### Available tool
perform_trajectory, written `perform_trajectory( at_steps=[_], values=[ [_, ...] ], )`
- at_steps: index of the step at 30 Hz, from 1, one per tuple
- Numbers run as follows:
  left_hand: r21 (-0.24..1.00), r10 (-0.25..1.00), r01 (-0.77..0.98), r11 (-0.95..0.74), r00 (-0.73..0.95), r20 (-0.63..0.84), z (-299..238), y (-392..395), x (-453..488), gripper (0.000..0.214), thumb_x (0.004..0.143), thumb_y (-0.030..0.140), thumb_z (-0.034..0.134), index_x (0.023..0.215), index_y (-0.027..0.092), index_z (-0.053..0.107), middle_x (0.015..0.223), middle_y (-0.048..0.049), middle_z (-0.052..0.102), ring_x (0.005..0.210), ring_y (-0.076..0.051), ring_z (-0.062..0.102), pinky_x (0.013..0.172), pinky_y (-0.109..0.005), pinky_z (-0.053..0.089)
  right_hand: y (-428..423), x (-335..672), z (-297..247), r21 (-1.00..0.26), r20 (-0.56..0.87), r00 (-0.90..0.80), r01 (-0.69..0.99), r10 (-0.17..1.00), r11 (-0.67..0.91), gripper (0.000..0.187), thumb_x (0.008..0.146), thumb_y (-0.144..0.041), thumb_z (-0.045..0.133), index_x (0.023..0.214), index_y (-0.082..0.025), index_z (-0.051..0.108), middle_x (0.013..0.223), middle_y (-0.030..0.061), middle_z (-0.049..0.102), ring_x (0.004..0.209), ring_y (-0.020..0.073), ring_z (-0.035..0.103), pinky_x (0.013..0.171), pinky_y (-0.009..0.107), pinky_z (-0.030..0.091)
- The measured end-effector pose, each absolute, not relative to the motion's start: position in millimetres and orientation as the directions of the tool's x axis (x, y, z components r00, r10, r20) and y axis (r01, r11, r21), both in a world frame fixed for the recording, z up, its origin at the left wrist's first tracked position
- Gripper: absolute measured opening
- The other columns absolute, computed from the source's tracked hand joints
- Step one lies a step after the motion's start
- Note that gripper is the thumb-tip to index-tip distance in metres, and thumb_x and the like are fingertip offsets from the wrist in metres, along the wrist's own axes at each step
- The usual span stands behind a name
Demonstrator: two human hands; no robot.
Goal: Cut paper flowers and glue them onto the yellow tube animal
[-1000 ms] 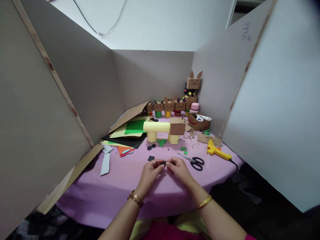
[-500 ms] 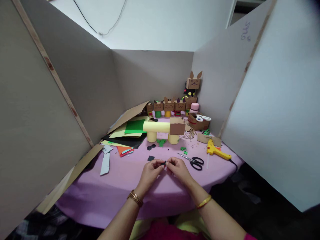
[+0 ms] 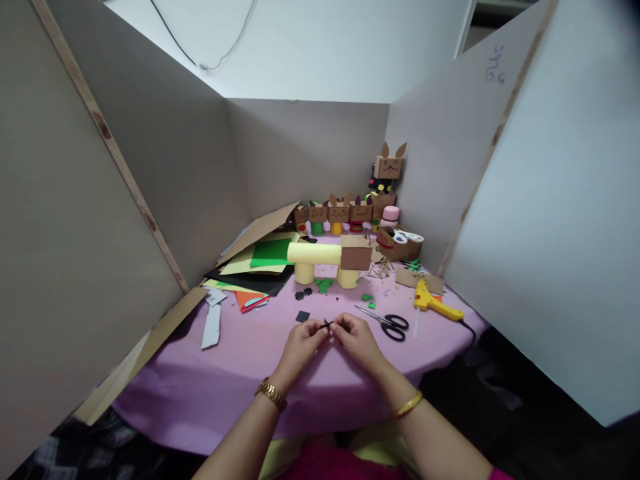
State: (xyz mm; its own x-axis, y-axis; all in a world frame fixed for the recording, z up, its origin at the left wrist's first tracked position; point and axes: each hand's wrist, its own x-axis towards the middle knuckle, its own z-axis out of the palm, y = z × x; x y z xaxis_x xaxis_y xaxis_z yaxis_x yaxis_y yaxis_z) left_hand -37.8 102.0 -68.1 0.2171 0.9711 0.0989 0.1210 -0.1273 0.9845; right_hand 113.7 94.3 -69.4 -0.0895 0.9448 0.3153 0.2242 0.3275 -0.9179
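Observation:
A small piece of black paper (image 3: 326, 324) is pinched between the fingertips of my left hand (image 3: 305, 337) and my right hand (image 3: 353, 335), just above the purple tablecloth. Both hands are closed on it, and part of it is hidden by the fingers. Just beyond my left hand lies a black paper square (image 3: 303, 316). Black-handled scissors (image 3: 390, 325) rest beside my right hand, blades pointing left. Farther back stands a figure of pale yellow tubes (image 3: 314, 253) with a brown cardboard box (image 3: 356, 253) at its right end.
Black paper shapes (image 3: 303, 294) and green scraps (image 3: 324, 285) lie before the yellow figure. A yellow glue gun (image 3: 435, 301) rests at the right edge. Coloured sheets (image 3: 270, 255) pile up at the left. Box-headed figures (image 3: 339, 213) line the back, near a carton (image 3: 397, 245) with white scissors.
The black paper has turned slightly between my fingertips, and a thin point of it now sticks up. Both hands stay in nearly the same place.

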Motion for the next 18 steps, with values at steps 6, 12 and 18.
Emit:
perform_trajectory(
  at_steps=[6,12,18],
  values=[
    [0.987,0.967,0.107,-0.122,0.236,0.094,-70.4,103.3,-39.3,0.023,0.073,0.036,0.062,0.070,0.013,0.063,0.060,-0.0006,0.058,0.055,-0.011,0.049,0.054,-0.022,0.036,94.7,113.4,-70.9,-0.895,0.339,-0.121,0.263,0.933,0.360,0.017,0.079,-0.025,0.055,0.064,-0.017,0.060,0.059,-0.0017,0.057,0.057,0.0129,0.050,0.055,0.022,0.036],
    [0.980,0.972,0.139,-0.139,0.210,0.108,-69.7,103.1,-37.3,0.022,0.071,0.035,0.062,0.066,0.014,0.062,0.057,0.0012,0.057,0.053,-0.011,0.048,0.054,-0.022,0.035,92.6,113.2,-68.1,-0.861,0.387,-0.070,0.329,0.920,0.387,0.016,0.076,-0.021,0.055,0.062,-0.016,0.059,0.057,-0.0017,0.054,0.056,0.0130,0.047,0.055,0.023,0.033],
    [0.979,0.983,0.154,-0.134,0.146,0.111,-70.4,101.8,-37.2,0.021,0.069,0.033,0.063,0.062,0.014,0.060,0.053,0.0024,0.055,0.050,-0.010,0.046,0.049,-0.021,0.031,92.1,113.4,-69.2,-0.850,0.413,-0.071,0.328,0.908,0.413,0.014,0.077,-0.022,0.053,0.065,-0.017,0.058,0.059,-0.0020,0.053,0.057,0.0133,0.046,0.055,0.024,0.033]
  ],
)
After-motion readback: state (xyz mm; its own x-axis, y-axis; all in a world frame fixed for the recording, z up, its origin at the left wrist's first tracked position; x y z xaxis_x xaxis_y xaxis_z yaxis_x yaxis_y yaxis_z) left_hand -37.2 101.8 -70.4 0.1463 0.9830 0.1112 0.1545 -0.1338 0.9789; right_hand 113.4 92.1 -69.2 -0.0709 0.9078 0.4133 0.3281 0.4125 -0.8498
